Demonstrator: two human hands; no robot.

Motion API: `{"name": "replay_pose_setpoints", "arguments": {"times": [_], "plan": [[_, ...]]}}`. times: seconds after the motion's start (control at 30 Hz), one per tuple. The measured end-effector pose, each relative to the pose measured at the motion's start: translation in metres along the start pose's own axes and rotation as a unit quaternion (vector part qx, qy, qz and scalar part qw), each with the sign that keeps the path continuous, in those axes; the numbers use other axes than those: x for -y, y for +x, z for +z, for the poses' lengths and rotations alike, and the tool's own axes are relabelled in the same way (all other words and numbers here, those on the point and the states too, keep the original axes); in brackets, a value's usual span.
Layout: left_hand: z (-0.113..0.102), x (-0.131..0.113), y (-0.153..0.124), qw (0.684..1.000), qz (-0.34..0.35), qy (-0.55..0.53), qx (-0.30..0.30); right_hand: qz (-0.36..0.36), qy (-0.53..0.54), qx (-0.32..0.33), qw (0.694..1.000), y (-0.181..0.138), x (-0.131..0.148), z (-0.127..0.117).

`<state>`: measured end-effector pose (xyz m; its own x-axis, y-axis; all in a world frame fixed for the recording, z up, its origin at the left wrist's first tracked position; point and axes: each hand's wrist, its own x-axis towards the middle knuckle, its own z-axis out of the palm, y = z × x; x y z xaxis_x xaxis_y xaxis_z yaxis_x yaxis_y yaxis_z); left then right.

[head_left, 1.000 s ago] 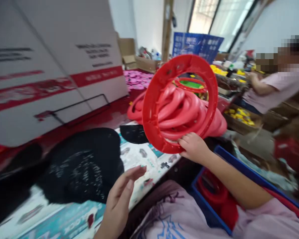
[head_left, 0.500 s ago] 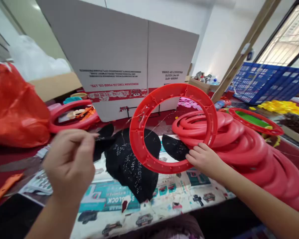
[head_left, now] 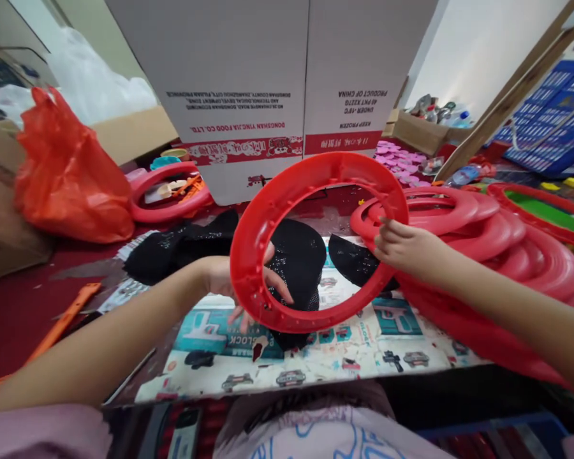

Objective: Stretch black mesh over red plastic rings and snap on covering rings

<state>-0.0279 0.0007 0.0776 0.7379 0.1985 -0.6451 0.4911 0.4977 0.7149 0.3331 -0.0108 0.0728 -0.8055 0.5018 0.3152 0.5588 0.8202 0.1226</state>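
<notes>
"Where is the red plastic ring?"

"The red plastic ring (head_left: 247,258) is raised above the middle of the worktop (head_left: 14,331), near its front edge, tilted, with its ribbed inner side showing."

"What are the hands doing?"

"The right hand (head_left: 404,247) grips the ring's right side, fingers curled over the rim. The left hand (head_left: 220,276) reaches behind the ring's left side with fingers spread apart, some showing through the opening. I cannot tell whether it touches the ring."

"And what is around them?"

"A printed sheet (head_left: 325,363) runs along the worktop's front edge. On it, beyond the ring, lies black sparkly fabric (head_left: 301,255). A heap of overlapping pinkish-red rings (head_left: 483,223) fills the right end. Toward the back left, a similar ring (head_left: 167,215) encircles small orange pieces, beside a bulging orange-red plastic bag (head_left: 74,172). A tall white carton (head_left: 249,57), its lettering upside down, stands at the back."
</notes>
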Motion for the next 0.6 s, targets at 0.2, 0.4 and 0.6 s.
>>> {"name": "replay_pose_setpoints", "arguments": {"times": [0.2, 0.4, 0.6], "plan": [[0.029, 0.006, 0.041, 0.984, -0.073, -0.030, 0.162, 0.073, 0.172, -0.052, 0.981, 0.042, -0.022, -0.015], [0.060, 0.014, 0.052, 0.991, -0.028, -0.101, 0.080, 0.125, 0.191, -0.009, 0.974, 0.066, -0.011, -0.039], [0.059, 0.007, 0.042, 0.977, 0.164, -0.137, -0.026, 0.197, 0.219, -0.199, 0.935, 0.043, 0.058, -0.009]]}}
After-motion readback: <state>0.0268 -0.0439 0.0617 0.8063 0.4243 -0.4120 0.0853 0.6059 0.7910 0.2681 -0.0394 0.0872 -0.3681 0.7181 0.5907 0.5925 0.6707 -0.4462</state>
